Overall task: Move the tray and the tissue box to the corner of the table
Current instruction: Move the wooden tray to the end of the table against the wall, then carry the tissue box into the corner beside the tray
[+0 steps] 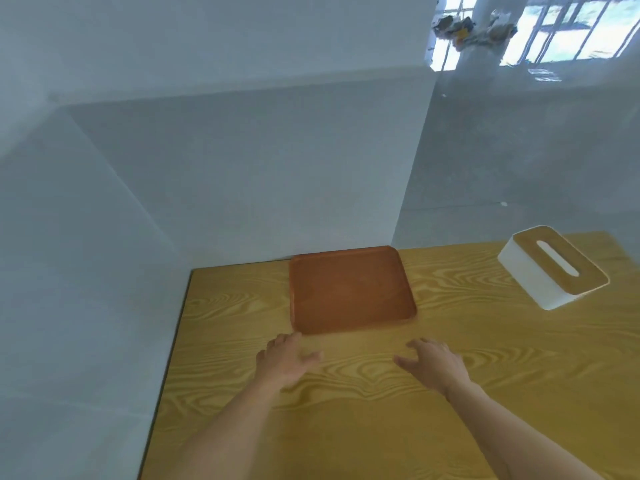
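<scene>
1. Head view: an orange tray (351, 291) lies flat on the wooden table (450, 393), its far edge against the wall, near the table's far left corner.
2. The left hand (285, 363) hovers just near of the tray's near left corner, fingers spread and empty; whether its fingertips touch the rim is unclear.
3. The right hand (434, 363) is spread and empty, just near of the tray's near right corner, apart from it.
4. The white tissue box (552, 268) with a wooden lid sits far right, well apart from both hands.

pale grey-white walls (214, 150) meeting in a corner, barred window (561, 26) top right, daylight, wood-grain surface (381, 410)
</scene>
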`<state>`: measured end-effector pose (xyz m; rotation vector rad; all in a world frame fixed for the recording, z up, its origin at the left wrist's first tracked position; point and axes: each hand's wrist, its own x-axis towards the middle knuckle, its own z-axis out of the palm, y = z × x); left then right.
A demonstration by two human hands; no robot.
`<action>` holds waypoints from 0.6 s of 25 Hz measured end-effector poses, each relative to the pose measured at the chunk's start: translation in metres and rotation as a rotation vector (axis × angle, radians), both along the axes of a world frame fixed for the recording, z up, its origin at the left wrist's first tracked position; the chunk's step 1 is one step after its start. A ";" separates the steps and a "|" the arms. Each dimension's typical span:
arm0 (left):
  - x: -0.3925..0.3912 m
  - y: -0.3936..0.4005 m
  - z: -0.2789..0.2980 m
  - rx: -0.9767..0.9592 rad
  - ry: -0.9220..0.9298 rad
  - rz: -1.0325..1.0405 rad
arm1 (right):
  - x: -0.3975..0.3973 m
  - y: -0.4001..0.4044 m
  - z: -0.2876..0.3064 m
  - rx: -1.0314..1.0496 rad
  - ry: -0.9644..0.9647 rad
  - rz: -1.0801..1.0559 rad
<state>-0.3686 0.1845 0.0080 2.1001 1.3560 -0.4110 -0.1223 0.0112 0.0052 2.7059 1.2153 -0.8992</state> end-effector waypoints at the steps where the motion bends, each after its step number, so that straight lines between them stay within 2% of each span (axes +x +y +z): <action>1: -0.005 -0.002 0.008 -0.030 -0.047 0.005 | -0.005 -0.005 0.012 0.023 -0.008 0.042; 6: -0.027 -0.012 0.049 -0.174 -0.265 -0.110 | -0.040 -0.041 0.070 0.212 -0.050 0.114; 11: -0.029 -0.038 0.082 -0.136 -0.357 -0.412 | -0.077 -0.098 0.109 0.376 -0.125 0.051; 15: -0.011 -0.070 0.088 -0.138 -0.408 -0.592 | -0.098 -0.152 0.121 0.404 -0.170 -0.053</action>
